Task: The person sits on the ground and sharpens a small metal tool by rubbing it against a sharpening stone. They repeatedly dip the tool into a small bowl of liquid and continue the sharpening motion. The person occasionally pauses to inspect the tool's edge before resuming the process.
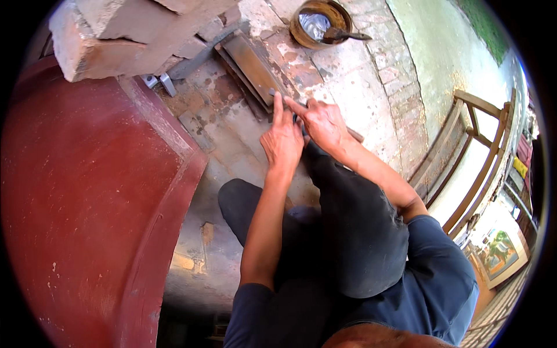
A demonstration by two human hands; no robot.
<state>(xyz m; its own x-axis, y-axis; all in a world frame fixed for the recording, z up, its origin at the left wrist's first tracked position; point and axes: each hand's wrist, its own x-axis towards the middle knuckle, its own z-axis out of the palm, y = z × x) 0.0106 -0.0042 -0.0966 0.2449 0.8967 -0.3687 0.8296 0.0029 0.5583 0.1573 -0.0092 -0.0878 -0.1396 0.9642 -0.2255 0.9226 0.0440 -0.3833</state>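
Note:
Both hands are on a narrow chisel-like tool; a small grey metal tip (272,91) shows by the left fingertip and a brown handle end (355,134) sticks out past the right wrist. My left hand (282,139) has its index finger stretched forward onto the tip, the other fingers curled. My right hand (325,122) wraps the tool, index finger pointing toward the left one. Much of the tool is hidden beneath the hands. Just beyond the fingertips lies a long, flat, brown sharpening stone (250,62), wet-looking on top. The tip is at its near end.
A rusty round pot (300,36) of water with a dark brush (348,36) stands beyond the stone on brick paving. Stacked bricks (125,40) rise at far left. A red panel (87,191) fills the left. A wooden frame (493,151) stands right. My raised knee (360,232) is close below.

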